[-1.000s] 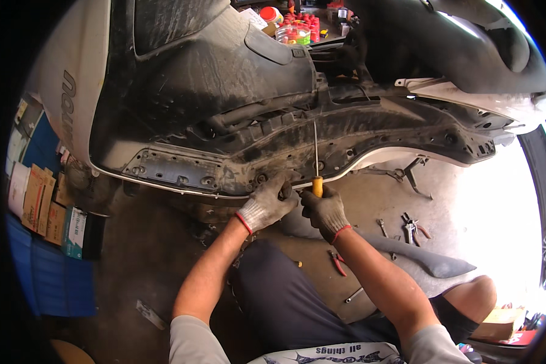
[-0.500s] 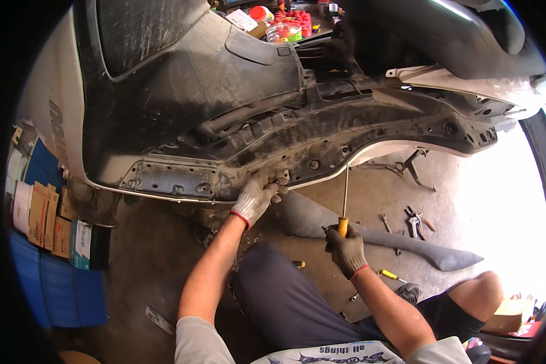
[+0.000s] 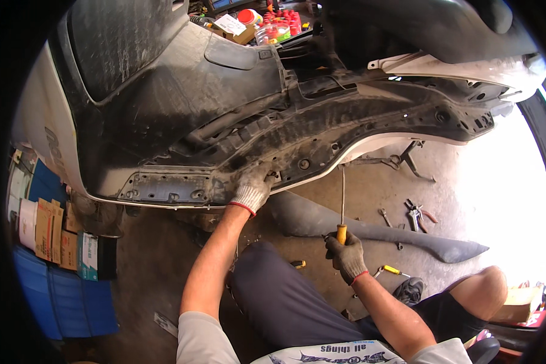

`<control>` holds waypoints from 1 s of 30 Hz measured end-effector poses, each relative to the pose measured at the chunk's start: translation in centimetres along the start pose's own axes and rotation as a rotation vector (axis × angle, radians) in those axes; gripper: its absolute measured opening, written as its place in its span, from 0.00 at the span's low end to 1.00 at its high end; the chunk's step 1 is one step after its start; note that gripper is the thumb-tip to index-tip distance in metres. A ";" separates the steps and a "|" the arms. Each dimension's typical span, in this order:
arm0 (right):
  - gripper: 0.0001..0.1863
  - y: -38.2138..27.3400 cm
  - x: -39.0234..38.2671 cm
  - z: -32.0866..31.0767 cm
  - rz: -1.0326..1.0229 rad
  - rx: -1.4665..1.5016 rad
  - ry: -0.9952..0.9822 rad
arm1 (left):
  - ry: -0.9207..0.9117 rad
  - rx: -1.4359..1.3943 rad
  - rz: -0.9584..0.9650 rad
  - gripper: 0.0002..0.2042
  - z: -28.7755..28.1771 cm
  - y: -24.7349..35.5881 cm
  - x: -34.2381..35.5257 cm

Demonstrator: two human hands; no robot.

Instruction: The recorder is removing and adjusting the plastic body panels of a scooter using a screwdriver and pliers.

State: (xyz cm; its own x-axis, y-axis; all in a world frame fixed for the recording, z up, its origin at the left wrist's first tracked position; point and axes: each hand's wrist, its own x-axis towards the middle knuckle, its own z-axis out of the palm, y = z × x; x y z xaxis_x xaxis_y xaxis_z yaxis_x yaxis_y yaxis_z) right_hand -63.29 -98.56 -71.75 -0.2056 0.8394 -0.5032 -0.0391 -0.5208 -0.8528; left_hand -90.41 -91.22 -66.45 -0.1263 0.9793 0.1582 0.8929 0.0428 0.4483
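Note:
A scooter's dusty black floorboard (image 3: 340, 127) spans the middle, its side cover off and its row of holes exposed. My left hand (image 3: 255, 182), in a dirty white knitted glove with a red cuff, presses against its lower edge. Those fingers are curled at the plastic; whatever they pinch is hidden. Lower right, my gloved right hand (image 3: 347, 258) is closed around the yellow handle of a long screwdriver (image 3: 343, 200). The shaft points up, its tip near the pale lower edge of the floorboard. Behind it on the floor lies a long grey side cover (image 3: 376, 232).
Pliers (image 3: 414, 213), a small wrench (image 3: 385, 217) and a yellow-handled tool (image 3: 395, 270) lie on the floor at right. The scooter's stand (image 3: 409, 159) reaches down beyond the floorboard. Cardboard boxes (image 3: 48, 230) sit on blue bins (image 3: 73, 297) at left. Red bottles (image 3: 285, 24) stand at the back.
The whole view has shifted slightly. My left fingers have drawn in closer against the floorboard, more hidden now. My right hand keeps its grip on the screwdriver, which stays pointing up.

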 end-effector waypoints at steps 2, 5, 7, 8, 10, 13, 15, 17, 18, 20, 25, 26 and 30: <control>0.09 0.3 0.1 -0.1 -0.008 0.014 -0.010 | -0.021 -0.021 -0.034 0.13 0.0 0.2 0.3; 0.08 0.4 0.0 -0.1 -0.013 0.016 -0.024 | -0.038 0.028 -0.062 0.12 0.1 -0.2 0.5; 0.08 0.7 0.1 -0.3 -0.014 0.018 -0.023 | -0.038 0.095 -0.050 0.11 0.1 0.0 0.8; 0.08 0.8 0.2 -0.3 -0.016 0.018 -0.021 | -0.077 0.102 -0.069 0.11 0.1 0.2 0.9; 0.08 0.9 0.3 -0.4 -0.018 0.028 -0.019 | -0.118 0.108 -0.085 0.10 0.1 0.6 1.0; 0.08 0.7 0.1 -0.4 -0.019 0.032 -0.022 | -0.094 0.079 -0.063 0.09 -0.2 0.3 0.9; 0.08 0.5 0.0 -0.3 -0.017 0.027 -0.022 | 0.001 0.133 0.028 0.08 0.0 -0.5 0.7; 0.08 0.4 0.0 -0.3 -0.009 0.005 -0.022 | -0.012 0.099 0.018 0.08 -0.1 -0.7 0.7; 0.08 0.5 0.0 -0.3 -0.009 0.005 -0.022 | -0.025 0.062 0.008 0.08 -0.3 -0.4 0.7; 0.10 0.7 0.2 -0.4 0.003 0.021 -0.028 | -0.034 0.109 -0.034 0.08 -0.3 0.3 1.0; 0.10 1.3 0.5 -0.3 -0.013 0.020 -0.033 | -0.022 0.141 -0.093 0.08 -0.3 0.2 1.4; 0.10 1.3 0.5 -0.3 -0.006 -0.004 -0.023 | -0.064 0.153 -0.114 0.09 -0.5 0.0 1.6; 0.11 0.9 0.5 -0.4 0.014 -0.005 -0.023 | -0.120 0.166 -0.122 0.10 -0.6 -0.4 1.9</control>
State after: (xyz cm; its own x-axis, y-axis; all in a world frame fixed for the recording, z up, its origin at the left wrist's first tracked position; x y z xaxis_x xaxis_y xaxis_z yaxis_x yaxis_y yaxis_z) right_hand -63.08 -98.53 -72.83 -0.2288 0.8282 -0.5117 -0.0310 -0.5315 -0.8465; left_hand -91.29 -89.50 -65.77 -0.1944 0.9809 0.0015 0.9341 0.1847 0.3055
